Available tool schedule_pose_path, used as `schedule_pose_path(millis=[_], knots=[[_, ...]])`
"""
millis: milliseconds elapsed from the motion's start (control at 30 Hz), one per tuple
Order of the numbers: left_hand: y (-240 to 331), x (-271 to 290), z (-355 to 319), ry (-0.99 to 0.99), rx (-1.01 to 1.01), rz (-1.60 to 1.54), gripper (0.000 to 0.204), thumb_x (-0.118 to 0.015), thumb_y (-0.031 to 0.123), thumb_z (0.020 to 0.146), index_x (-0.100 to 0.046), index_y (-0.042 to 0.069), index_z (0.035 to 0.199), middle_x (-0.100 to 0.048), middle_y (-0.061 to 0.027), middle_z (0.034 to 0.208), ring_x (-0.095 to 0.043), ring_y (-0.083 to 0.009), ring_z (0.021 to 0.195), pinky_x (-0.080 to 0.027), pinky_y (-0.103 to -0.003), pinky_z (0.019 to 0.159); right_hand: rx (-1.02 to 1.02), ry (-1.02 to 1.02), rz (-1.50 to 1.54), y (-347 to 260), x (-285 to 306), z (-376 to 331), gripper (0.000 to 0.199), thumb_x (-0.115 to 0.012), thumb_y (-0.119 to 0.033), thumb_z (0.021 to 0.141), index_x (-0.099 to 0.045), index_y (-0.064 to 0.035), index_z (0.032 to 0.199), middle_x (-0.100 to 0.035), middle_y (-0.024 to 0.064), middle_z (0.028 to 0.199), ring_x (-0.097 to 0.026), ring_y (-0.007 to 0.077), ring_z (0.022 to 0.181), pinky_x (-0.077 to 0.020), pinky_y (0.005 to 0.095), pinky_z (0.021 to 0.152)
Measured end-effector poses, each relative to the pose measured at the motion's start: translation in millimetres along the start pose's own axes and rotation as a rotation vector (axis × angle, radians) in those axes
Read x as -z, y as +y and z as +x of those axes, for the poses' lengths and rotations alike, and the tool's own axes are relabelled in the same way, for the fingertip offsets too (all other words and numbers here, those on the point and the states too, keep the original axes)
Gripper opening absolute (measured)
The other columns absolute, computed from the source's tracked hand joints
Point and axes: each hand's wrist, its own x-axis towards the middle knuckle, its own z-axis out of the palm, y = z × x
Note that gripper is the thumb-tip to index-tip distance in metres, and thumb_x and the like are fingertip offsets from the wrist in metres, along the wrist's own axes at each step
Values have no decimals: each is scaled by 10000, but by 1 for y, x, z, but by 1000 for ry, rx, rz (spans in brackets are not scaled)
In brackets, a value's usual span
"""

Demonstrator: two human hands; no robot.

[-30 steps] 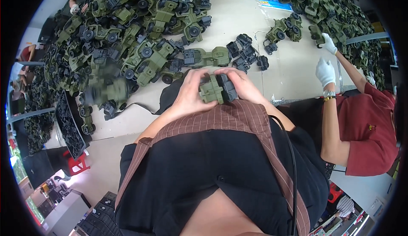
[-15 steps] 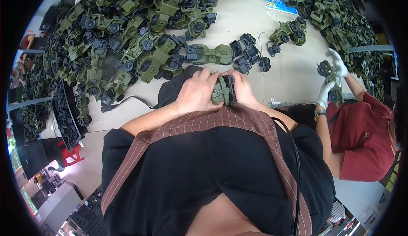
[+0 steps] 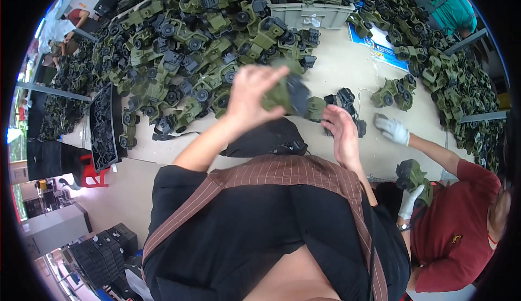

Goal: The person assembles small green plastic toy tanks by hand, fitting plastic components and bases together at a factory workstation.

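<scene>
My left hand (image 3: pixel 248 97) is raised over the table with a green toy jeep (image 3: pixel 275 96) between thumb and fingers; a dark part shows on the jeep's right side, and motion blurs it. Apart from it, my right hand (image 3: pixel 343 133) is open and holds nothing, fingers stretched upward. Small black plastic parts (image 3: pixel 345 96) lie just beyond the right fingertips. Beside them, a green toy body (image 3: pixel 316 108) is partly hidden behind the jeep. Below my left hand, a black cloth or bag (image 3: pixel 266 138) lies at the table's near edge.
A big heap of green toy jeeps (image 3: pixel 195 46) covers the table's left and far side, by a grey bin (image 3: pixel 312 16). A black tray (image 3: pixel 104 130) holds dark parts. At right, a co-worker in a red shirt (image 3: pixel 461 225) with white gloves holds another toy (image 3: pixel 413 175).
My hands have separated. The left has lifted the toy jeep up and away from my body, while the right has let go and opened. The view has shifted, and the co-worker's gloved hands have moved apart.
</scene>
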Motion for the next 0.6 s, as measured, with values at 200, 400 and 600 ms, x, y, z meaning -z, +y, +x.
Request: schedule_pose_path(millis=[200, 400, 600], knots=[[-122, 26, -6, 300, 194, 375, 840, -771, 99, 499, -387, 124, 1245, -372, -160, 1262, -323, -321, 1188, -284, -389, 982, -86, -87, -304, 19, 34, 11, 199, -417, -92, 848, -546, -3, 972, -578, 64, 891, -538, 125, 775, -440, 248, 700], [-169, 8, -68, -40, 674, 405, 982, -652, -46, 548, -144, 193, 1354, -344, -221, 1244, -354, -381, 1138, -331, -393, 942, -15, 385, -390, 77, 128, 55, 180, -518, -124, 775, -573, -1, 894, -606, 62, 754, -556, 169, 638, -457, 266, 618], [-199, -3, -118, 19, 739, 297, 803, -460, -105, 607, -229, 142, 1335, -403, -234, 1168, -415, -400, 1058, -355, -397, 902, -76, 922, -960, 41, 205, 126, 812, -700, -365, 641, -279, -54, 1262, -374, 216, 1183, -446, 336, 1052, -391, 411, 859]])
